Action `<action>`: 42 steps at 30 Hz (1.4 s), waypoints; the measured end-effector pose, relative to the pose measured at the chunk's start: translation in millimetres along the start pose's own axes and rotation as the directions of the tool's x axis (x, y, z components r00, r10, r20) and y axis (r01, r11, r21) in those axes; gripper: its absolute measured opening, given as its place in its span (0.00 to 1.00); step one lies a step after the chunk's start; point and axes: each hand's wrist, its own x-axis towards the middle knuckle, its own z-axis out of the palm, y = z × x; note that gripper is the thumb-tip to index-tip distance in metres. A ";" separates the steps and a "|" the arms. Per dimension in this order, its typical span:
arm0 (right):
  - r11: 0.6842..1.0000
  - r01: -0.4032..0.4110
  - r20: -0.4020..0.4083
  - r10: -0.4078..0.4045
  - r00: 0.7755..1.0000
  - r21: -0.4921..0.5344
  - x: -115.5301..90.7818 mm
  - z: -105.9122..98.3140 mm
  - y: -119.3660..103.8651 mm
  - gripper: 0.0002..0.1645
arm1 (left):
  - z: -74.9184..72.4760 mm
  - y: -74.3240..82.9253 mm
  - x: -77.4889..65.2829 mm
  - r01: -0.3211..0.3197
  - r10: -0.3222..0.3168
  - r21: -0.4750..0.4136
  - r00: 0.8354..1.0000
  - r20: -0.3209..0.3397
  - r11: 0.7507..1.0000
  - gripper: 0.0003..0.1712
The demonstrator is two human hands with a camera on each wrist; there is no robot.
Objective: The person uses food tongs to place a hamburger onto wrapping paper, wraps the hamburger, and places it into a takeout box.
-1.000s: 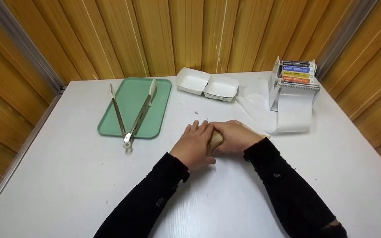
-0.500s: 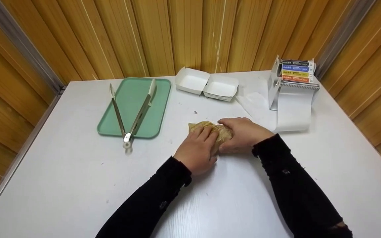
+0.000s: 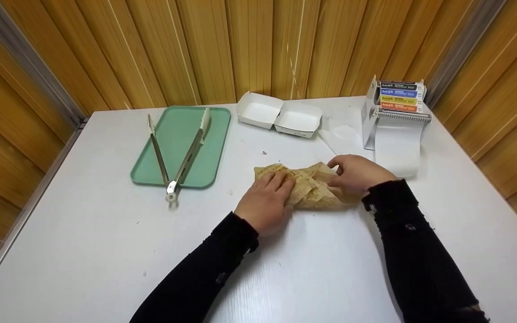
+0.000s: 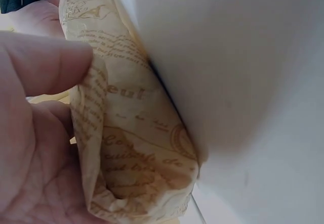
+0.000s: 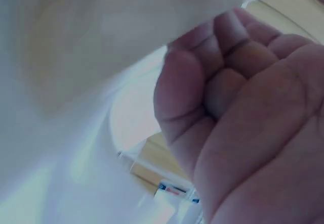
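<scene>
A package in tan, brown-printed wrapping paper (image 3: 310,193) lies on the white table, its right part spread into a creased flap. My left hand (image 3: 265,204) holds the left part, fingers laid over the top. In the left wrist view, the thumb of the left hand (image 4: 35,148) presses the side of the wrapping paper (image 4: 147,102), beside a folded, open end. My right hand (image 3: 359,172) is at the flap's right edge, its fingers bent. The right wrist view shows the right hand (image 5: 243,107) with thumb against curled fingers at the blurred pale paper (image 5: 101,42). What is wrapped is hidden.
Metal tongs (image 3: 179,179) lie spread across a green tray (image 3: 146,172) at the left. Behind the package sits an open white clamshell box (image 3: 278,115). A dispenser (image 3: 400,112) with coloured labels and a hanging white sheet (image 3: 397,148) stands at the back right.
The right hand has moved right, away from the left hand, and the paper's right side has spread out with it. The left hand has stayed almost in place on the package.
</scene>
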 end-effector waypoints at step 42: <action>0.578 -0.012 0.223 -0.296 0.929 0.816 7.3 16.5 23.3 0.22 | -5.6 -27.2 14.2 0.099 -0.100 -0.016 0.995 -0.027 0.995 0.36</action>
